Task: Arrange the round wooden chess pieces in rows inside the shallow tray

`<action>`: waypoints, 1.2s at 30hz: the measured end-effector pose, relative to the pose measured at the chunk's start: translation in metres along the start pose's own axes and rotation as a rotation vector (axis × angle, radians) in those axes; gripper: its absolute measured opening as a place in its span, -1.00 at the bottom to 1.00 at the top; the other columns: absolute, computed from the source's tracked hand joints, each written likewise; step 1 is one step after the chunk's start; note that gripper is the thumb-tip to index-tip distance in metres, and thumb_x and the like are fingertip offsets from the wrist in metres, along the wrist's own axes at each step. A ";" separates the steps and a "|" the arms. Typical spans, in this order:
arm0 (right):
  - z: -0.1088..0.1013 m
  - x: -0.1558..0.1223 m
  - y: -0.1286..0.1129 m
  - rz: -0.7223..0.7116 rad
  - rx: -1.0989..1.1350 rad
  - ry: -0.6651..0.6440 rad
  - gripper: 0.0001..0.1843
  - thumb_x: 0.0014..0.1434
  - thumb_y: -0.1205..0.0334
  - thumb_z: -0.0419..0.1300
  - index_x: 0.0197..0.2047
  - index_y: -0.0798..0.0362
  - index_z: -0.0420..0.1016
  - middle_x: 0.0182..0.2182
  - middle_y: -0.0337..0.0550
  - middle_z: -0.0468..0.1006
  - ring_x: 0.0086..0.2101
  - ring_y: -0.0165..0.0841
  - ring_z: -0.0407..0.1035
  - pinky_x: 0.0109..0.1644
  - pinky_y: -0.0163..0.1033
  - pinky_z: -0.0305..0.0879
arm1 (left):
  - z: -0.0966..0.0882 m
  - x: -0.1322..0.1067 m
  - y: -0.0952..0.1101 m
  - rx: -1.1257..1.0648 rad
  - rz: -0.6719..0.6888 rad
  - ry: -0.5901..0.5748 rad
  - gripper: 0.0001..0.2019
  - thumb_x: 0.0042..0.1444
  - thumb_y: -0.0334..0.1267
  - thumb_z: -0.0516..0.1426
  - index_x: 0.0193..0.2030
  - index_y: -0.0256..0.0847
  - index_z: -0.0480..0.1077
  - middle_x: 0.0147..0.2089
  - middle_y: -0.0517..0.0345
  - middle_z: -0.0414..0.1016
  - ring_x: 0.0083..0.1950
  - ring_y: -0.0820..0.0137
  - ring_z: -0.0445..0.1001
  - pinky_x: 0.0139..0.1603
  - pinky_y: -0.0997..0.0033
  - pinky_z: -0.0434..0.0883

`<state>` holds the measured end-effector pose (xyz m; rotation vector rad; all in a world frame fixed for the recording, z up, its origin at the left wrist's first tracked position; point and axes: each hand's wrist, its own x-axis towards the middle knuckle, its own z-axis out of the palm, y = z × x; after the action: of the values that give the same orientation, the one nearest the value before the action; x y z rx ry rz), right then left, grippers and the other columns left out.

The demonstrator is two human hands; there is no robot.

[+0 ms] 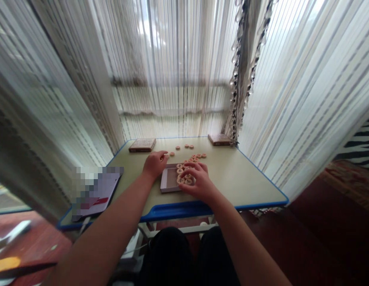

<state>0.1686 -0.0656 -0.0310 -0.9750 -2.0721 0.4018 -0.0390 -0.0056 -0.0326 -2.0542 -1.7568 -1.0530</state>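
A shallow white cardboard box (169, 186) lies near the table's front edge. Round wooden Chinese chess pieces (180, 171) with dark characters fill its right part, and its left part shows a bare bottom. My right hand (200, 180) reaches over these from the right, thumb and forefinger closed about the sides of a Chinese chess piece (180, 180) at the near left of the group. Beyond the box's left far corner, my left hand (155, 164) is curled, with a piece partly showing at its fingers. More loose pieces (199, 156) lie behind the box.
Two flat brown boxes stand at the back, one left (142, 145) and one right (220, 139). A tablet-like dark-edged object (108, 188), partly pixelated, rests on the left. The pale table (246, 180) has a blue rim. String curtains (172, 79) hang around it.
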 end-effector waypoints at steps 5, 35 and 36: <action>0.002 0.002 0.004 -0.034 -0.051 -0.032 -0.75 -0.16 0.05 0.26 -0.36 -0.04 0.51 -0.05 -0.16 0.35 0.03 -0.24 0.08 0.14 -0.13 -0.16 | -0.001 -0.002 0.004 -0.058 -0.051 -0.020 -0.64 0.06 -0.11 -0.03 -0.19 -0.27 0.46 -0.40 0.04 0.50 -0.34 0.35 0.41 -0.25 0.41 0.30; 0.002 0.001 0.008 0.066 -0.029 -0.040 -0.71 -0.20 0.04 0.29 -0.34 -0.08 0.53 0.03 -0.19 0.28 0.07 -0.19 0.02 0.17 -0.09 -0.13 | -0.009 -0.007 0.012 -0.040 -0.060 -0.093 -0.61 0.07 -0.04 -0.07 -0.34 -0.23 0.48 -0.42 0.05 0.49 -0.40 0.39 0.39 -0.37 0.45 0.24; 0.003 0.001 0.009 0.064 -0.028 -0.041 -0.71 -0.20 0.03 0.29 -0.33 -0.08 0.53 0.03 -0.19 0.28 0.07 -0.19 0.02 0.16 -0.09 -0.13 | -0.009 -0.007 0.012 -0.040 -0.057 -0.093 -0.61 0.07 -0.04 -0.08 -0.34 -0.23 0.48 -0.42 0.05 0.49 -0.40 0.39 0.39 -0.37 0.45 0.24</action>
<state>0.1707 -0.0587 -0.0374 -1.0601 -2.0919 0.4304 -0.0310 -0.0193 -0.0281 -2.1206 -1.8641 -1.0317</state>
